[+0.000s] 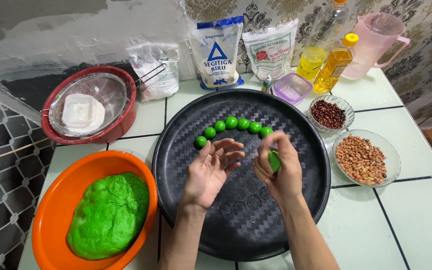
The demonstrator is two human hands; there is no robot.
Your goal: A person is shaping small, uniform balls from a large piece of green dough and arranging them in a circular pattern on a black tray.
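Note:
My right hand [277, 170] pinches a small piece of green dough [274, 160] above the round black tray [241, 220]. My left hand [211, 170] hovers beside it, palm turned up, fingers spread and empty. A curved row of several small green dough balls [231, 122] lies on the far part of the tray, just beyond my fingertips. A large lump of green dough [108, 215] fills an orange bowl [61, 200] to the left of the tray.
A red bowl [121, 125] with a metal sieve and white flour stands at the back left. Flour bags [217, 52], two oil bottles [332, 67], a pink jug [376, 42] and a purple box [292, 87] line the wall. Glass bowls of red beans [329, 114] and peanuts [362, 159] sit right.

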